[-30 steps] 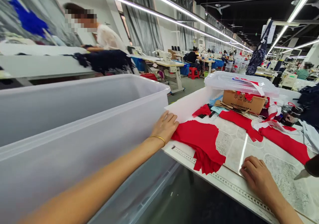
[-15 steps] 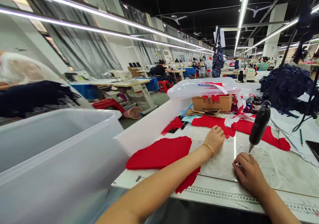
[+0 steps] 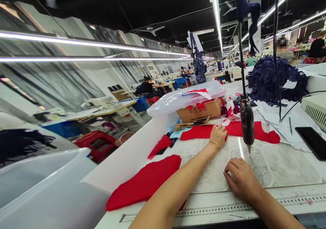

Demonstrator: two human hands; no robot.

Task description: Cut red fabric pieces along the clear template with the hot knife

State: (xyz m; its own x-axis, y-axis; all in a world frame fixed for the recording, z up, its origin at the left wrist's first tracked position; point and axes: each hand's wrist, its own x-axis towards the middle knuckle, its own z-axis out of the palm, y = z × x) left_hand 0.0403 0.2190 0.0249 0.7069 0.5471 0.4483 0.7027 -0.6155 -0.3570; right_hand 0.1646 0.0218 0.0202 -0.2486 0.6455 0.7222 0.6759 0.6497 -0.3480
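My left hand (image 3: pixel 218 135), with a yellow bangle at the wrist, reaches to the far side of the pale board (image 3: pixel 203 174). Its fingers are bent together on a strip of red fabric (image 3: pixel 196 133), at the end near a second red piece (image 3: pixel 254 132). My right hand (image 3: pixel 241 178) rests low on the board, fingers loosely curled, thumb slightly apart, nothing visible in it. Just beyond it hangs a black tool (image 3: pixel 247 125) with a pointed metal tip, apart from the hand. A larger red fabric piece (image 3: pixel 145 181) lies left of my left forearm, which partly covers it.
A measuring tape (image 3: pixel 216 209) runs along the front edge. Behind stand a cardboard box (image 3: pixel 200 110) and a clear plastic lid (image 3: pixel 175 100). A navy fabric heap (image 3: pixel 277 79), phone (image 3: pixel 312 140) and pencil (image 3: pixel 290 125) are right. A plastic bin (image 3: pixel 58 185) stands left.
The view has turned to the right, so the table shifts left and the phone shows more fully. The hanging black tool has swung more upright. Both hands stay in nearly the same places.
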